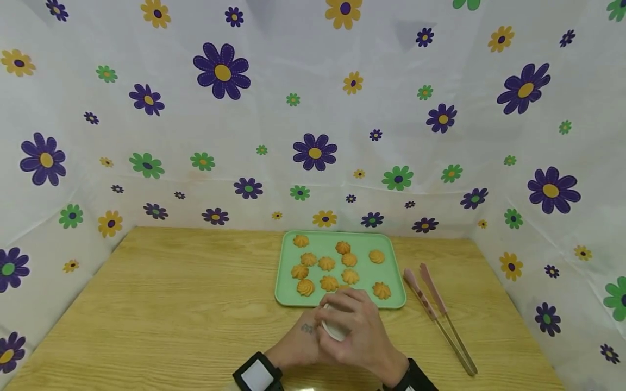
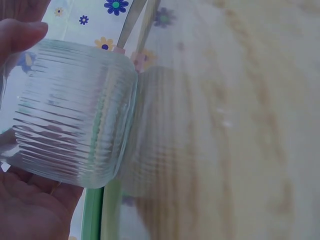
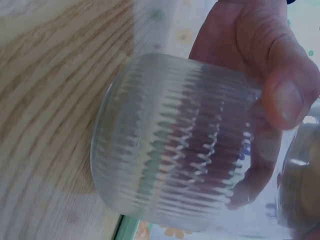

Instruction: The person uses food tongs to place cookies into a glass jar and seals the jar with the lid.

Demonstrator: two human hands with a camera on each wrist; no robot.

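Both hands come together around a clear ribbed glass jar [image 2: 75, 115], which lies tilted close over the table. My left hand [image 1: 300, 339] grips its side, the thumb pressed along the glass in the right wrist view. My right hand [image 1: 354, 328] curls over the pale round lid [image 1: 335, 324] at the jar's mouth. In the head view the fingers hide most of the jar. Just beyond the hands, a mint-green tray [image 1: 337, 234] bears several golden piped cookies [image 1: 326, 264].
To the right of the tray lie metal tongs [image 1: 452, 336] with pink tips, their arms spread. The wooden table [image 1: 195, 282] is bounded at the back and sides by a white flower-printed sheet [image 1: 274, 119].
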